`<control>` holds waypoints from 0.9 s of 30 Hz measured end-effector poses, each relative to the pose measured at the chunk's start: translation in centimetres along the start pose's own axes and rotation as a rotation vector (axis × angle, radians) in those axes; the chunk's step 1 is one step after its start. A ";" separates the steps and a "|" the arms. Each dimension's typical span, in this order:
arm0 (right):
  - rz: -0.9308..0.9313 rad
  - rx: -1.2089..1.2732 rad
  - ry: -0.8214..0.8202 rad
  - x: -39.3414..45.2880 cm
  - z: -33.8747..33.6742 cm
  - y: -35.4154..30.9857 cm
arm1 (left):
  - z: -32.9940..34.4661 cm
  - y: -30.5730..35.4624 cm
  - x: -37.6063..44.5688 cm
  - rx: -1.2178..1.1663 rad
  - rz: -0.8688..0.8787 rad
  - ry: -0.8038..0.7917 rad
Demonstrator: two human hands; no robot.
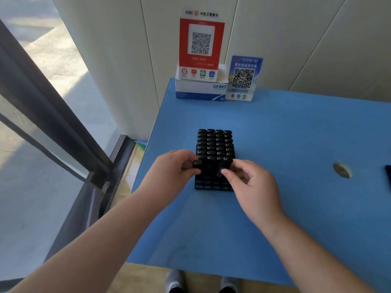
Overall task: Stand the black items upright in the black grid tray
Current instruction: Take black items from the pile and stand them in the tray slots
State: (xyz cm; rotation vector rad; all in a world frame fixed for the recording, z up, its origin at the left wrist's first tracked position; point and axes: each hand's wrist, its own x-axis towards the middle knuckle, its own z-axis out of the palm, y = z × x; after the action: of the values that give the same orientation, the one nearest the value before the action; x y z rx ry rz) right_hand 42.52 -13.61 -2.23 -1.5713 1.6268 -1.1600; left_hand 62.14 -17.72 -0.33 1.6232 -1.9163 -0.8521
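1. The left hand (172,168) pinched one black item (197,164) at the left near edge of the standing block, its metal-ringed end facing the camera. The right hand (251,183) curled its fingers round another black item (221,171) at the block's near right corner.
2. The black grid tray (213,185) sat on the blue table (296,134). Standing items (214,144) filled the far rows. The near rows showed bare cells.
3. Risk, as judged: the left item lay tilted; fed in at that slant it would likely snag a cell wall or jog the neighbours.
4. Risk, as judged: the items stood tightly packed, so a sideways knuckle could topple the near row.
5. Materials: the items looked like smooth, hard, oval-topped plastic. The tray was a rigid lattice of rectangular cells. The tabletop was matt, with a round hole (342,170).
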 end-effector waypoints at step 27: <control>0.036 -0.194 0.083 -0.4 3.4 1.1 | 0.8 -1.6 0.2 -0.132 -0.055 -0.008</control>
State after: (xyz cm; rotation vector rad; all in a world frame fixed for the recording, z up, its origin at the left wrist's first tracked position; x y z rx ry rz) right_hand 45.06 -13.89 -4.82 -1.6236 1.8620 -1.0894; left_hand 62.59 -17.90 -2.07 1.6022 -1.7880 -0.9864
